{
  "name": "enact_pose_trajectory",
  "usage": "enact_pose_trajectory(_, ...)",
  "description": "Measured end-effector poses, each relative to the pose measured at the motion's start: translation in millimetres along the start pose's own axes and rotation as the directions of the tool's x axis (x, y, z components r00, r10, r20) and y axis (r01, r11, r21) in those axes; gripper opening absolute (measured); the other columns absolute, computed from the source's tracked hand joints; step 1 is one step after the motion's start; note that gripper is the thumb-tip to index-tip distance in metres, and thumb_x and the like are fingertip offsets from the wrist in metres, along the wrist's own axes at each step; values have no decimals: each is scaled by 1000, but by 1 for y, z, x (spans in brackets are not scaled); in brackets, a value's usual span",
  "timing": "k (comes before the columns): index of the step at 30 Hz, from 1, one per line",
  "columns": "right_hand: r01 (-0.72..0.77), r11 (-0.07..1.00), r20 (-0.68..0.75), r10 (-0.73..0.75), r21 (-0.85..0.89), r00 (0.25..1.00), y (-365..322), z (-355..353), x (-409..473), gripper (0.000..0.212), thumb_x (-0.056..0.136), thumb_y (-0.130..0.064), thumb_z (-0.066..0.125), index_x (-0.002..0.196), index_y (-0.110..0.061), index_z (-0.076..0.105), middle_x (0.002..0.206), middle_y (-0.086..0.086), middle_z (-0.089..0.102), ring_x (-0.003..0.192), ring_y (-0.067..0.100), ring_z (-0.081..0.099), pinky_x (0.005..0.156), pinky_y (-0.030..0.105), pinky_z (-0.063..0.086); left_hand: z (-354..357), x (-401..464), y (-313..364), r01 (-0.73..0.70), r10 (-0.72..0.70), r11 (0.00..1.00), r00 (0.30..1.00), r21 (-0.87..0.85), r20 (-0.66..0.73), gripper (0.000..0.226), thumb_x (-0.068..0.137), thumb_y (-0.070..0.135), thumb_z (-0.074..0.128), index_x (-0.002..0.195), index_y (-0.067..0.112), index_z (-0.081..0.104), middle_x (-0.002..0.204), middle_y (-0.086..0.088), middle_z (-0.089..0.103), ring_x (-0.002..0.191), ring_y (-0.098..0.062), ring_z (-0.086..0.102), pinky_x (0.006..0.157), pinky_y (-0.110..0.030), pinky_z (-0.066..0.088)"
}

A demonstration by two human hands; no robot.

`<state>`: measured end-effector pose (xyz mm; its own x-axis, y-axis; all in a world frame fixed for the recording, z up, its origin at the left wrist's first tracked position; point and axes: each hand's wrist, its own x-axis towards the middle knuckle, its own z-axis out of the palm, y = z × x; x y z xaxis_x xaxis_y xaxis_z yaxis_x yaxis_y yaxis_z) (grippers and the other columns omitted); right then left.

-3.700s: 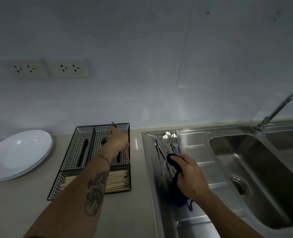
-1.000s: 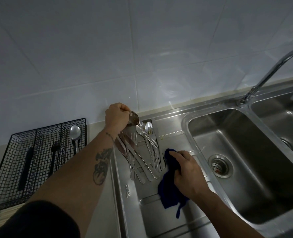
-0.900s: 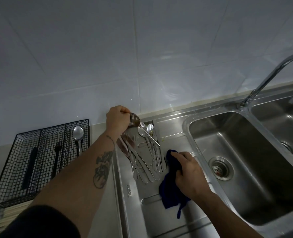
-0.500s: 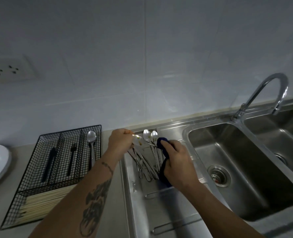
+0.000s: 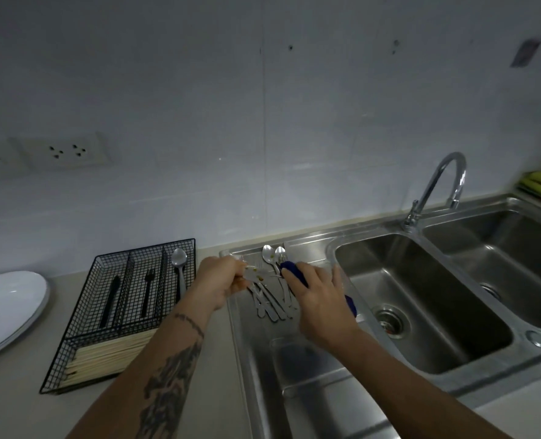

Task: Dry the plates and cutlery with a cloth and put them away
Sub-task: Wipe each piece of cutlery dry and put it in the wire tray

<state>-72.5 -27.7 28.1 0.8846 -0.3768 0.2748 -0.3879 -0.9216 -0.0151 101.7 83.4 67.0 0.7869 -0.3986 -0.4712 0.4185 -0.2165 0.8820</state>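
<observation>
The left hand [image 5: 220,282] pinched a spoon [image 5: 256,274]; the right hand [image 5: 318,296] gripped the blue cloth [image 5: 291,269] against it, above loose cutlery [image 5: 270,304] on the drainboard [image 5: 294,375]. A wire tray [image 5: 120,312] and plates [image 5: 6,307] sat leftward on the tabletop [image 5: 15,407].

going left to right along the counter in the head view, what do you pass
white plates → black wire cutlery basket → left hand → right hand holding blue cloth → sink drain → tap

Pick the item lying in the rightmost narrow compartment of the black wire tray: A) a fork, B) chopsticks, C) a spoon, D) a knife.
C: a silver spoon lies bowl-up in the rightmost narrow slot of the black wire tray; the dark-handled pieces lie in the slots to its left.
</observation>
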Motion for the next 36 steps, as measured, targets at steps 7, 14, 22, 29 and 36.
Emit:
enact_pose_trajectory(7,-34,999,67,31,39,997,7,-20,-17,81,78,-16,66,148,-24,27,146,5,31,132,30,33,113,53,24,-7,-14,2,13,-13,1000,999,-11,47,16,87,-14,53,91,-4,66,81,-11,66,65,-19,63,48,-24,56)
enact_pose_trajectory(14,-70,963,-14,76,259,997,2,-31,-25,60,77,-13,56,136,-21,44,124,5,44,111,27,45,90,42,49,1,-27,0,-23,36,991,995,-131,94,21,88,-8,60,109,-6,64,90,-15,70,67,-18,65,53,-24,59)
enact_pose_trajectory(22,-182,907,-43,214,380,976,-20,-16,-42,49,73,-7,52,122,-14,55,107,7,45,93,25,47,79,39,49,46,-62,-61,175,-133,945,977,-276,167,19,96,7,58,106,-4,68,99,-19,73,80,-26,67,73,-32,57)
enact_pose_trajectory(29,-171,868,47,169,466,985,-15,-11,-59,53,76,-3,48,128,-15,50,113,6,43,94,26,50,79,39,49,60,-63,-67,207,-188,957,976,-202,109,22,92,0,48,87,-2,69,78,-17,71,67,-27,67,63,-32,56)
enact_pose_trajectory(36,-217,881,-1,239,421,971,19,-25,-61,55,78,1,51,131,-16,52,118,5,46,98,25,53,82,35,50,50,-56,-64,109,-127,981,986,159,108,28,87,0,42,93,-6,68,63,-15,59,45,-22,52,47,-24,43)
